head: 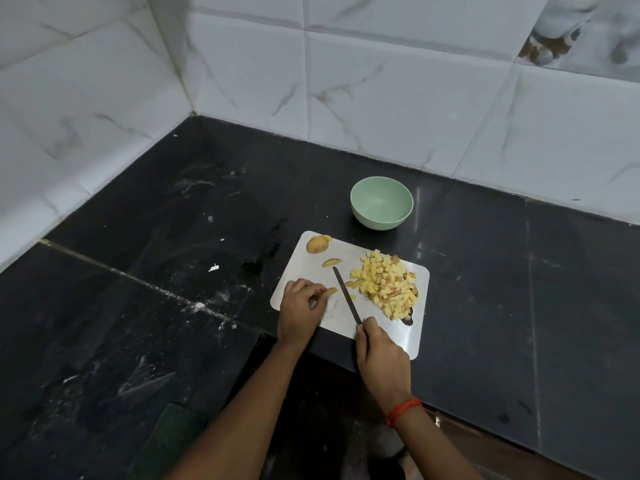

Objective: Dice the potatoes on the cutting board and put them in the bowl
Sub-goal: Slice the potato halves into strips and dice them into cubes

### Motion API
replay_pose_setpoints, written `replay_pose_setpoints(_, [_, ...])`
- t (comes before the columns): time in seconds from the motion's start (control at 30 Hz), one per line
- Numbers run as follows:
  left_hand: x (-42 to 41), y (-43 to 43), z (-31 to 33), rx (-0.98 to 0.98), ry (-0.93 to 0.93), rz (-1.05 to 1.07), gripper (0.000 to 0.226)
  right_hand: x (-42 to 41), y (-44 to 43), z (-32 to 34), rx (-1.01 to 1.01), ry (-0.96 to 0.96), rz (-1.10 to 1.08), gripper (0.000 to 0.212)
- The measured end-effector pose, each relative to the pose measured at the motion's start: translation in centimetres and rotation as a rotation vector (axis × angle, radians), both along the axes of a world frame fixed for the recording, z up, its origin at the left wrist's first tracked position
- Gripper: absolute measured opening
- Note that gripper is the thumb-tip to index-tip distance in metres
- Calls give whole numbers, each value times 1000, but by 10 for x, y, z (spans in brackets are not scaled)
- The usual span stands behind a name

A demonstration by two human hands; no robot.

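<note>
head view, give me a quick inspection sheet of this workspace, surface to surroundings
surface: dark stone countertop, with pale smears and specks.
job's things: cutting board at the counter's front edge, carrying a pile of diced potato, a potato chunk at its far corner and a slice; green bowl beyond the board, empty.
clutter: small white scrap left of the board.
hands: left hand pinches a potato piece on the board; right hand grips the knife, its blade between that piece and the pile.
cables: nothing seen.
surroundings: white marbled wall tiles meeting in a corner.
</note>
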State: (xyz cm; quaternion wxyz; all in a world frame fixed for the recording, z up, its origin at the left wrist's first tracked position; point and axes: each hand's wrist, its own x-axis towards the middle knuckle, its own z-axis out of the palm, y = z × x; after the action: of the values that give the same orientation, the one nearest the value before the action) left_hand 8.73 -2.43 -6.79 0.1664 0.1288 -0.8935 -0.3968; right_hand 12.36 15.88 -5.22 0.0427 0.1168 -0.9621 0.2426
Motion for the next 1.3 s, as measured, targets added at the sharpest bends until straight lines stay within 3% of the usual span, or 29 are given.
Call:
replay_pose_setpoints(0.4, [-4, -1, 2, 16, -39, -6, 14, -5, 1, 1, 67, 2, 113, 19])
replay_pose_setpoints(0.7, [-4, 0, -1, -34, -43, -17, 14, -13, -13, 6, 168, -109, 151, 4])
replay_pose_setpoints(0.9, [-4, 1, 0, -1, -48, 9, 14, 7, -1, 5, 300, -70, 109, 22])
replay_pose_setpoints(1.07, [-1, 0, -2, 44, -15, 7, 17, 10, -12, 9, 182, -31, -50, 24])
replay_pose_setpoints(1.3, [-1, -1, -2, 13, 9, -16, 13, 7, -3, 0, 99, 46, 55, 19])
